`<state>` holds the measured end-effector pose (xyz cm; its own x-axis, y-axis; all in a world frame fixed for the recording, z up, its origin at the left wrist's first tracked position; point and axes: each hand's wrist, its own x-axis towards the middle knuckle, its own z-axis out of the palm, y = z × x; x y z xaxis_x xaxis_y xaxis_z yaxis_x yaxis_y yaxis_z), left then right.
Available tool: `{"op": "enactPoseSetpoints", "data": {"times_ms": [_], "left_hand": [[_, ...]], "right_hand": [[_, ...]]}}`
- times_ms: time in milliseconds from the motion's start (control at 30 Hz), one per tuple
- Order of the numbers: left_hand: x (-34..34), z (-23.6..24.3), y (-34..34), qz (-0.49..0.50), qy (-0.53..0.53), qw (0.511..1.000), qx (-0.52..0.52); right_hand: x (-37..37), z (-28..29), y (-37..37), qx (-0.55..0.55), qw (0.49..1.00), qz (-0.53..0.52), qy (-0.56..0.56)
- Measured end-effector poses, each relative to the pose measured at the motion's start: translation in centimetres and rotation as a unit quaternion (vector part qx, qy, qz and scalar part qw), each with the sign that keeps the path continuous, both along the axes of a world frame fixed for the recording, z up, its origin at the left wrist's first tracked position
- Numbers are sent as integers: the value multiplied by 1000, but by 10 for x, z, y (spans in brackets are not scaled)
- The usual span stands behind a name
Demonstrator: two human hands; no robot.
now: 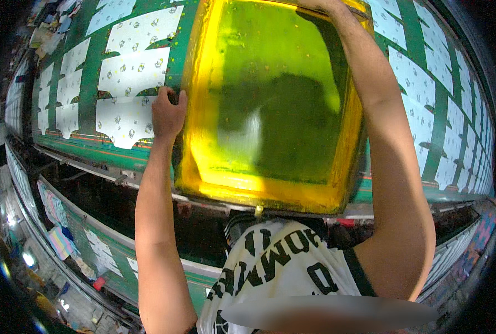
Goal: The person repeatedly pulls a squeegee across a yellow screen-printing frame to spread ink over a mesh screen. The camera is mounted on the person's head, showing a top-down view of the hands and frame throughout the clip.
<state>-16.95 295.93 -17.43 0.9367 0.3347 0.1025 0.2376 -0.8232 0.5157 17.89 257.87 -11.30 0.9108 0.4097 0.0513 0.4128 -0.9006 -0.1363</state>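
A large translucent yellow-green printing screen [270, 111] in a thick frame lies over a long green table [83, 142]. White cut fabric pieces [131, 72] with small printed motifs are laid in rows on either side of it. My left hand [169, 111] is curled just outside the screen's left edge; what its fingers hold, if anything, is hidden. My right arm reaches up along the right side, and my right hand [320, 5], partly cut off at the top of the picture, grips the far bar of the frame.
A second green table [114, 273] with more white pieces runs behind and below me, past a dark gap and a rail [125, 181]. Folded colourful cloth [61, 239] sits on it. Assorted clutter and lights line the far left. My patterned jersey fills the bottom centre.
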Motion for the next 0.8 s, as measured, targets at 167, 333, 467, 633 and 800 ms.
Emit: {"op": "enactPoseSetpoints", "data": {"times_ms": [167, 333, 467, 633, 800], "left_hand": [[0, -4, 1, -19, -48, 998, 37], [0, -8, 7, -28, -16, 999, 14], [-1, -13, 11, -40, -12, 999, 15], [-2, -20, 15, -59, -28, 998, 14], [-3, -20, 17, -68, -15, 998, -12]], "right_hand": [[-88, 9, 7, -36, 998, 24, 44], [-220, 4, 23, -80, 993, 18, 85], [-335, -4, 39, -109, 987, 26, 111], [-481, -1, 55, -48, 984, -2, 174], [-547, -6, 68, -42, 990, -42, 130]]}}
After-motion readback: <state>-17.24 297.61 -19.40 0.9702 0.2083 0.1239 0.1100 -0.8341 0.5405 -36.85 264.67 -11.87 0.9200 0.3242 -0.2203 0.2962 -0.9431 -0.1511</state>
